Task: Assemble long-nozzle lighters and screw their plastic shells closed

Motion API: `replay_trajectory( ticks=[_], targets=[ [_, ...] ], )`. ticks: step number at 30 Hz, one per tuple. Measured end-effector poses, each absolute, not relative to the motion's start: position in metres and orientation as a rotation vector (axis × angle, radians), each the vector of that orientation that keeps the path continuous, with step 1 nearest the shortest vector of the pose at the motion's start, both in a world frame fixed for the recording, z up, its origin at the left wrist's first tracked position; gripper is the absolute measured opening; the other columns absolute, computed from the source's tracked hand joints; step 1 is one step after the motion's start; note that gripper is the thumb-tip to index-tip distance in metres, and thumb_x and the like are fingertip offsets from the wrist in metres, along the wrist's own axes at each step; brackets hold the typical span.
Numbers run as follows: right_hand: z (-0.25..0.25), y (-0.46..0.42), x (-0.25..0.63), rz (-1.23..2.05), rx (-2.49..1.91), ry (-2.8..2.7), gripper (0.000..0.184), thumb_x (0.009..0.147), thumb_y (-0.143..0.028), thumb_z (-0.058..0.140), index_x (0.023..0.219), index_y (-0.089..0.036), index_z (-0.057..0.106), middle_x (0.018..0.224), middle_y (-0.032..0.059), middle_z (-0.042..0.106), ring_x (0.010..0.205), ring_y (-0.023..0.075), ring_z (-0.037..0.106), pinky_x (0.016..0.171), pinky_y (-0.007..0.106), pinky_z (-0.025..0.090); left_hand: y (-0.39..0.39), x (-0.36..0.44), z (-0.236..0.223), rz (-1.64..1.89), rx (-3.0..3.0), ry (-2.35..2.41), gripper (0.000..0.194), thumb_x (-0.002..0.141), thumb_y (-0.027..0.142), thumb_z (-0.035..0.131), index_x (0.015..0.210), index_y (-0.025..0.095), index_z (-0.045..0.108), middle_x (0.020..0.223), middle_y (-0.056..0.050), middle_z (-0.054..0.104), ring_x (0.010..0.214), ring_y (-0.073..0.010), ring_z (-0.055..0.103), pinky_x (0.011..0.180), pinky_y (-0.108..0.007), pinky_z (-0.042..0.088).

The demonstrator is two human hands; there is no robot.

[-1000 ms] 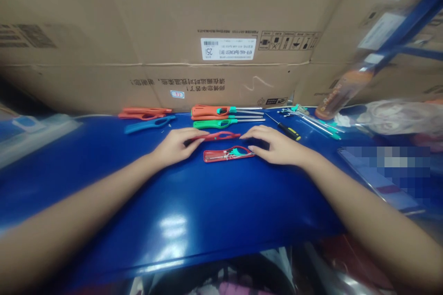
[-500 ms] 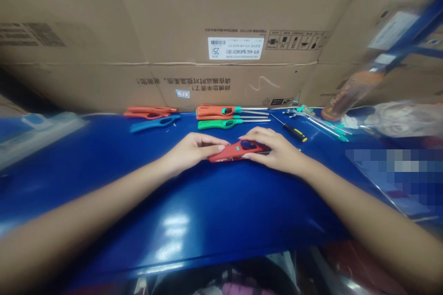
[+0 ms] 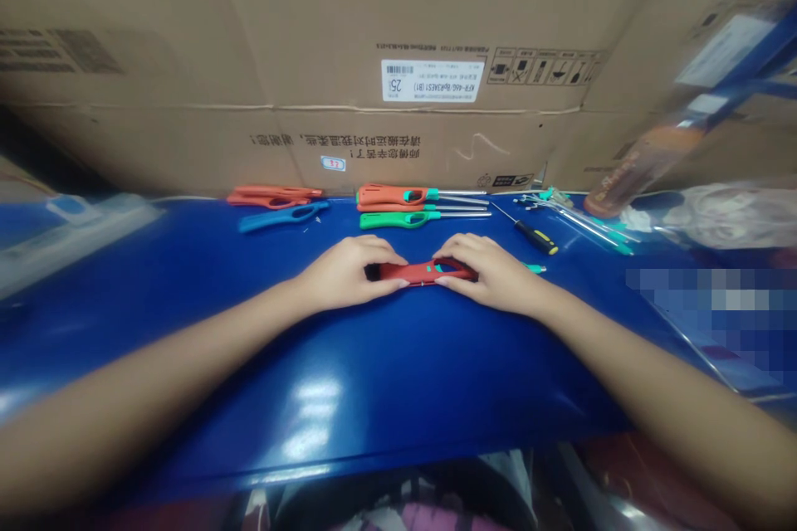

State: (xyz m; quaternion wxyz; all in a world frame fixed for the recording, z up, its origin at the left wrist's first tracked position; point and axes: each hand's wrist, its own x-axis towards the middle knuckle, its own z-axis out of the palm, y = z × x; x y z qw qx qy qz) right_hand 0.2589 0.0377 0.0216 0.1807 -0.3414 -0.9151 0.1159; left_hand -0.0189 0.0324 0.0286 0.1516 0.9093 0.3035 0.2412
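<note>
A red long-nosed gas lighter [image 3: 414, 273] with a teal trigger lies level just over or on the blue table, between my hands. My left hand [image 3: 349, 274] closes round the left end of its body, thumb on the near side and fingers on the far side. At the trigger-loop end, my right hand [image 3: 498, 272] grips it the same way, covering part of the loop. A teal tip [image 3: 534, 269] shows beyond my right hand; whether it belongs to this lighter I cannot tell.
Behind my hands lie orange handle shells [image 3: 274, 197], a blue shell [image 3: 283, 216], orange lighters [image 3: 395, 197] and a green lighter [image 3: 392, 220]. A screwdriver [image 3: 536, 237], metal rods with teal ends [image 3: 582, 224] and a bottle [image 3: 641, 170] are at the right. A cardboard wall [image 3: 311, 41] stands behind.
The red lighter has turned from a slant to level, its near side no longer showing the inner parts. My left hand has shifted its hold, thumb now on the near edge.
</note>
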Motion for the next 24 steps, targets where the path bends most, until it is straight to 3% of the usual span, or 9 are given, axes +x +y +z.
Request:
replay_trajectory(
  ticks=[24],
  targets=[
    [0.0218, 0.0390, 0.2611, 0.328, -0.942, -2.588, 0.031, 0.095, -0.042, 0.063, 0.119, -0.023, 0.064, 0.119, 0.0108, 0.067, 0.112, 0.0277, 0.061, 0.095, 0.045, 0.045, 0.0297, -0.0184, 0.0294, 0.649, 2.654, 0.922, 0.024, 0.088, 0.034, 0.070, 0.105, 0.018, 0.075, 0.099, -0.007, 0.075, 0.090, -0.0221, 0.070, 0.081, -0.035, 0.055]
  ],
)
